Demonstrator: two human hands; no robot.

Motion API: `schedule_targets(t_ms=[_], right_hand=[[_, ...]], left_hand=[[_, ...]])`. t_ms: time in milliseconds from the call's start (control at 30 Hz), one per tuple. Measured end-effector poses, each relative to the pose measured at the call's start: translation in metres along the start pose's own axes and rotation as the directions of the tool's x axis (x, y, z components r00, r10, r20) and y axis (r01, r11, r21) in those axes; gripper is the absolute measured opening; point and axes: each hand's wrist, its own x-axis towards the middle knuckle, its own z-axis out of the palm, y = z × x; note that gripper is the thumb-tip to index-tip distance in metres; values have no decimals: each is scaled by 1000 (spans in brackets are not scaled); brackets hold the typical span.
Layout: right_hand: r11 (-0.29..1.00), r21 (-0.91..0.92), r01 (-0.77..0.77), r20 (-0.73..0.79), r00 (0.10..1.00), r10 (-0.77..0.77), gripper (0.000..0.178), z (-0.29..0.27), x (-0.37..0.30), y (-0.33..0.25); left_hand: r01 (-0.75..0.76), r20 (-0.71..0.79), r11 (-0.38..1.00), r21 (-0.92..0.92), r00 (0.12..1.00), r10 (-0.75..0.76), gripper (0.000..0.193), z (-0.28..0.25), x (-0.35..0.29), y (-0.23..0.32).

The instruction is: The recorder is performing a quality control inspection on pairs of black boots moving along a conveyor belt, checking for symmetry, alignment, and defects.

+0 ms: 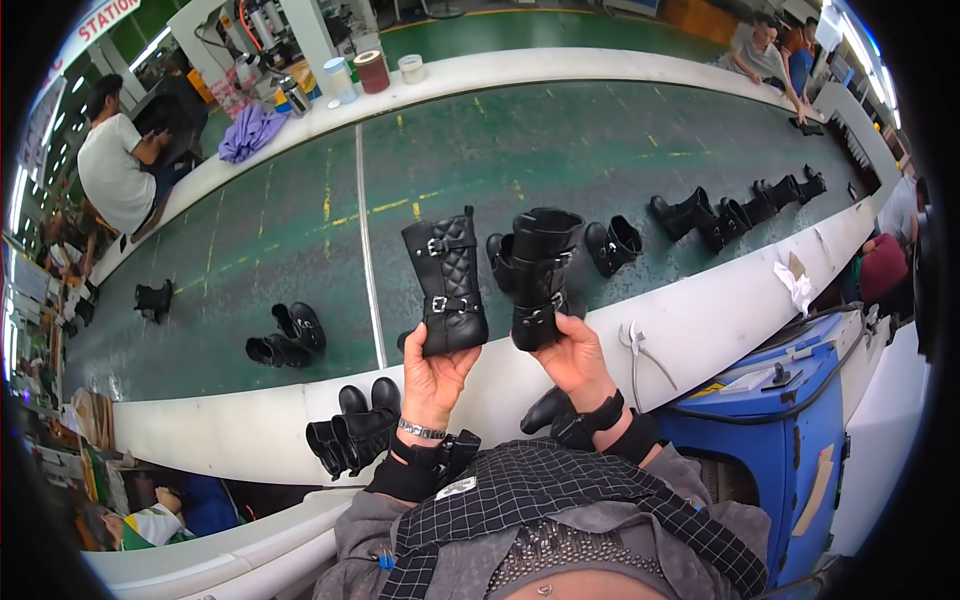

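My left hand (437, 375) grips a black quilted boot (445, 275) by its foot, with the shaft pointing up and two buckled straps showing. Beside it, my right hand (572, 352) is closed on the lower part of another black buckled boot (545, 270), also upright, its shaft opening tipped partly toward me. Both boots are raised over the near edge of the green conveyor belt. Behind the right-hand boot another black boot (498, 258) partly shows. Close to my left forearm, a pair of black boots (365, 425) lies on the white ledge. A black boot toe (545, 408) sticks out by my right wrist.
More black boots lie on the green belt (270, 240), to the left (290, 335) and in a row at right (685, 213). Pliers (635, 345) and crumpled paper (795, 285) rest on the white ledge (720, 335). A blue machine (770, 420) stands right; people sit across the belt.
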Motion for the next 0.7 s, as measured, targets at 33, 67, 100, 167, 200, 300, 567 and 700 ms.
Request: schedule_targets(t_ms=[33,67,100,167,200,300,567,700], right_hand=[[1000,1,1,4,1000,-1,34,0,0,2],[999,-51,18,-12,1000,-18,31,0,-1,5],[994,-102,36,-34,999,-40,29,1,-3,9],[994,-105,34,-44,998,-39,29,5,-3,15],[994,-89,61,-101,992,-70,32,10,-4,19],[992,-76,104,-190,975,-117,35,8,-3,26],[992,-54,112,-225,967,-121,31,6,-7,28],[992,-38,118,-246,961,-124,30,8,-8,29]], left_hand=[[-31,-47,999,44,998,33,49,-2,-1,-2],[-60,-92,994,90,993,69,48,-2,0,-4],[-57,-91,994,92,994,65,48,-3,0,-6],[-93,-132,990,103,985,107,50,-5,1,-11],[-87,-132,991,105,986,100,50,-6,2,-13],[-95,-134,990,103,985,109,49,-7,4,-19],[-128,-157,985,114,977,145,48,-7,6,-29],[-135,-157,985,105,976,150,48,-5,6,-32]])
